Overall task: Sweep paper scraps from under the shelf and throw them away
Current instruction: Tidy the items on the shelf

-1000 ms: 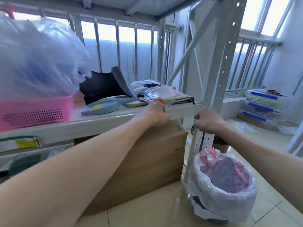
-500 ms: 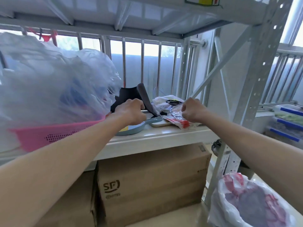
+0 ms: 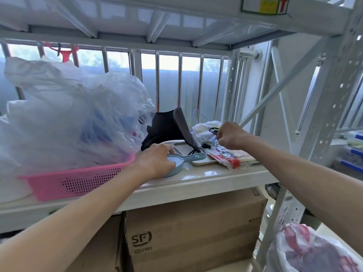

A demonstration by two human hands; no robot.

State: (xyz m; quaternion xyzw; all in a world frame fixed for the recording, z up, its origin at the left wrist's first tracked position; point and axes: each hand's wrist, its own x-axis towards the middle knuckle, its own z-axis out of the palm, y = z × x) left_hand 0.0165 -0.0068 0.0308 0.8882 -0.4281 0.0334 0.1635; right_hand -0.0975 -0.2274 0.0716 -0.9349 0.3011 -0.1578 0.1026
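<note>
My left hand [image 3: 155, 161] lies on a light blue pan-shaped tool with a handle [image 3: 193, 158] on the white shelf board [image 3: 196, 178], its fingers curled over the round rim. My right hand [image 3: 231, 137] is farther right, fingers pinched together on a crinkled silver packet [image 3: 223, 151] among plastic wrappers. A bin lined with a white and red plastic bag [image 3: 314, 252] stands on the floor at the lower right. No paper scraps show; the space under the shelf is filled by a cardboard box [image 3: 196, 232].
A pink basket [image 3: 78, 179] heaped with clear plastic bags fills the shelf's left. A black item [image 3: 167, 128] and a beige tray [image 3: 204, 163] sit behind my hands. The perforated shelf post [image 3: 324, 124] rises at right, with stacked plastic boxes [image 3: 353, 152] beyond.
Both hands left the shelf edge and post and moved onto the things on the shelf. The left hand has since settled onto the blue tool; the right has shifted back to the silver packet.
</note>
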